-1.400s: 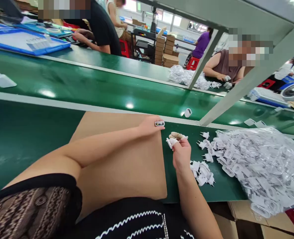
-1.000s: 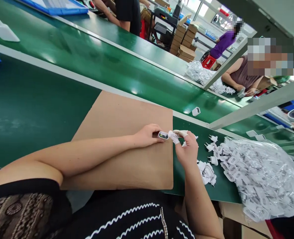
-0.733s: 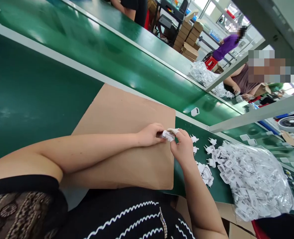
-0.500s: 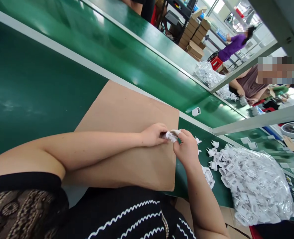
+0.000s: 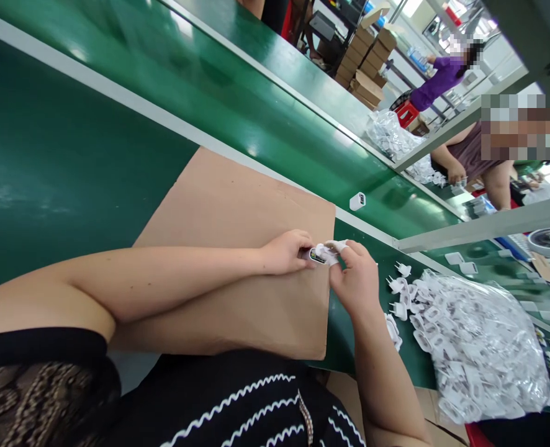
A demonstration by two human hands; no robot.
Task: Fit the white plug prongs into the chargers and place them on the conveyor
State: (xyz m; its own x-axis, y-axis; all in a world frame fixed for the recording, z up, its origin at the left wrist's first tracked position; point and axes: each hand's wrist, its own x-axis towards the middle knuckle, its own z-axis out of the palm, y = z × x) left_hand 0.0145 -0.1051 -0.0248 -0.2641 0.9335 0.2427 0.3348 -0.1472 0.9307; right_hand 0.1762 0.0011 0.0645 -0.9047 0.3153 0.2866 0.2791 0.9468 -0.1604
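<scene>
Holding a small white oval plastic housing with an open end [image 5: 316, 256] near the right edge of a flat brown cardboard sheet [image 5: 238, 211], small white plastic plug piece [image 5: 326, 251] at its mouth.
Housing likely light, stiff, slightly slick; innards showing at the mouth look fragile, so grip the outer side walls. Left hand [image 5: 284, 251]: thumb and fingers pinching it there. Plug piece probably light, rigid, best taken by its edges; right hand [image 5: 356, 273], fingertips pale-covered, pinches it, exact contact blurred. Further right: loose white two-pin plug parts [image 5: 398, 285], clear plastic bag of white parts [image 5: 489, 347]. Beyond, second white housing [image 5: 357, 201] on glossy green surface [image 5: 256, 130].
</scene>
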